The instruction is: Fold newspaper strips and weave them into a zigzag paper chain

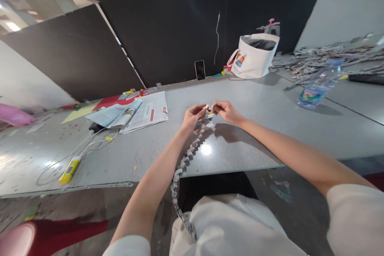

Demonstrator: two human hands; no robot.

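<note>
A long zigzag chain of folded printed paper runs from between my hands across the grey table, over its front edge and down to my lap. My left hand is closed on the upper end of the chain, fingers pinched together. Just to its right, my right hand is closed too, with thumb and fingertips pressed together beside the chain's end. What lies between those fingertips is too small to make out. Small loose-looking paper pieces show under the fingers.
Newspapers lie to the left, with a yellow glue stick and white cable nearer the edge. A phone leans on the black panel. To the right are a white bag, a plastic bottle and piled paper strips.
</note>
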